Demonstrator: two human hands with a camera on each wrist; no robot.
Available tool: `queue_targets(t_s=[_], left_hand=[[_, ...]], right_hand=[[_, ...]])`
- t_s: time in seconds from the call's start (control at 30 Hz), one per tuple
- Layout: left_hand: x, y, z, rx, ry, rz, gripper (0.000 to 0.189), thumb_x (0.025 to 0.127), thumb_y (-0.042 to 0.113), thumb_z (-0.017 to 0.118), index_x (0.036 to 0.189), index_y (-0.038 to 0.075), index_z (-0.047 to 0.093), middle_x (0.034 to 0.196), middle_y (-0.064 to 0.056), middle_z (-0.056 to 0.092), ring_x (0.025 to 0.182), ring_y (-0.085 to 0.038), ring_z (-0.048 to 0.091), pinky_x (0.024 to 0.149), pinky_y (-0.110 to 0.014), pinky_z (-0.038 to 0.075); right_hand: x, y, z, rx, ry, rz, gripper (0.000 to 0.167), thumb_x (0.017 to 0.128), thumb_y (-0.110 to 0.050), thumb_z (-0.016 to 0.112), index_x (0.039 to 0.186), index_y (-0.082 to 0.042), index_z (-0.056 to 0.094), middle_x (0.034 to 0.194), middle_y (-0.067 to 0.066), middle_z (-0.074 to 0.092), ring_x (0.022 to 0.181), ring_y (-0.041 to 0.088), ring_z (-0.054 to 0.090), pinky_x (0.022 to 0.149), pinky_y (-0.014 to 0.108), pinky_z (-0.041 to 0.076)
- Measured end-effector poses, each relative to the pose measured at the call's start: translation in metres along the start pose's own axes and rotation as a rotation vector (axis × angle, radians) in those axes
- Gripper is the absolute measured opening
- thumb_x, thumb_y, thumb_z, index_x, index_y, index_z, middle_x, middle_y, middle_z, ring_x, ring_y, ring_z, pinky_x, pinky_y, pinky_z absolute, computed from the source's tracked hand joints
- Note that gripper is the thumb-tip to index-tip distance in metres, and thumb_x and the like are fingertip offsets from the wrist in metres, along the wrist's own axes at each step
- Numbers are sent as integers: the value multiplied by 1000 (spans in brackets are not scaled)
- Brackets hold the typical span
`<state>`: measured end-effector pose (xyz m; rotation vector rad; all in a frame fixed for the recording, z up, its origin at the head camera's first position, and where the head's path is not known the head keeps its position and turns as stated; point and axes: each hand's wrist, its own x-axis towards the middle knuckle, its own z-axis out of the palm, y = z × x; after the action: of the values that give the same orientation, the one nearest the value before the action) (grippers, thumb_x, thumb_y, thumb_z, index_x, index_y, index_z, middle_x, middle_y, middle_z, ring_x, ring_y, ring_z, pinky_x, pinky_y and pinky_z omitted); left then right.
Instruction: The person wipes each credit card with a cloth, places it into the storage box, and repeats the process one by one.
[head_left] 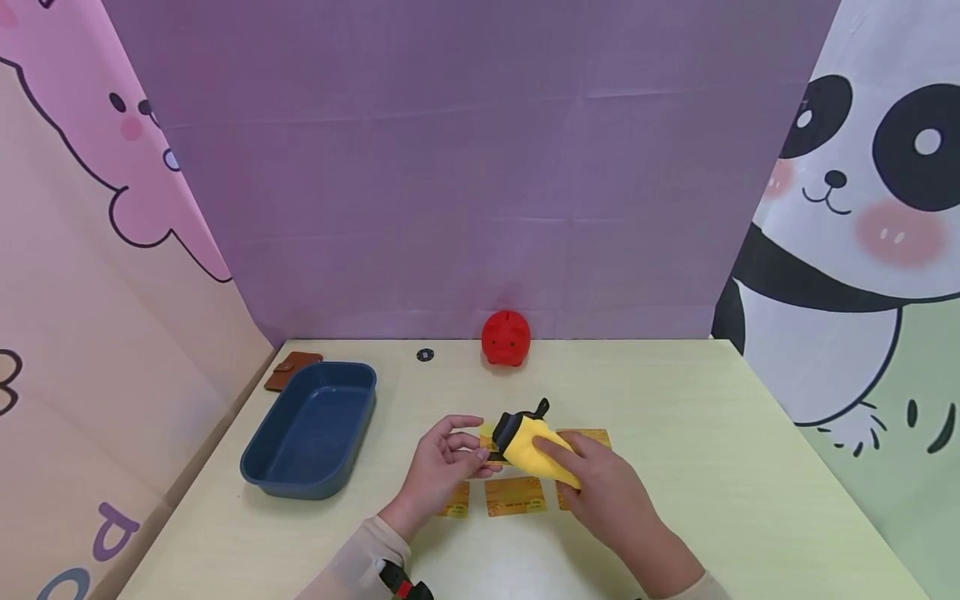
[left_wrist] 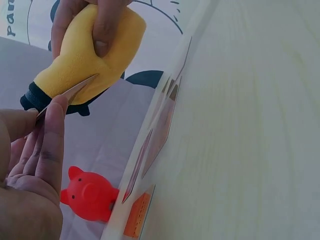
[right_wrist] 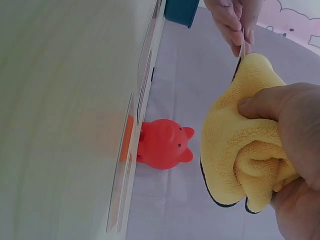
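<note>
Head, 2 hands (head_left: 441, 463) (head_left: 609, 493), 1 cloth (head_left: 531, 448), 1 held card (head_left: 486, 438)

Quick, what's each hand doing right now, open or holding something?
Left hand: holding a thin card, pinched in the fingers.
Right hand: closed on a yellow cloth with black edging.

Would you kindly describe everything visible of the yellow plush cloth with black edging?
The yellow plush cloth looks soft and fuzzy, bunched into thick folds, with black edging and a dark section at one end. The bare right hand grips it above the pale wood-grained table, close to the yellow-orange card in the left hand; whether they touch is unclear.
</note>
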<state>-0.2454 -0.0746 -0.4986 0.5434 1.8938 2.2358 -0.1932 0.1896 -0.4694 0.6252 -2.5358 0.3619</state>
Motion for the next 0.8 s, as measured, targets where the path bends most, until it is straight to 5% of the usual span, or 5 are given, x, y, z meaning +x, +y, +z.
queue_targets(t_s=[0.57, 0.8], left_hand=[[-2, 2, -1, -48, -7, 24, 46, 98, -7, 67, 141, 3, 51, 113, -34, 62, 93, -34, 77, 85, -46, 63], [-1, 0, 1, -38, -22, 26, 51, 98, -7, 67, 144, -5, 46, 108, -20, 68, 93, -33, 77, 85, -45, 63]], right_hand=[[0, 7, 1, -1, 59, 31, 69, 69, -1, 93, 131, -25, 73, 116, 8, 70, 94, 28, 71, 74, 41, 64], [0, -4, 2, -15, 26, 3, 70, 68, -4, 95, 129, -27, 73, 119, 8, 70, 99, 28, 71, 79, 43, 64]])
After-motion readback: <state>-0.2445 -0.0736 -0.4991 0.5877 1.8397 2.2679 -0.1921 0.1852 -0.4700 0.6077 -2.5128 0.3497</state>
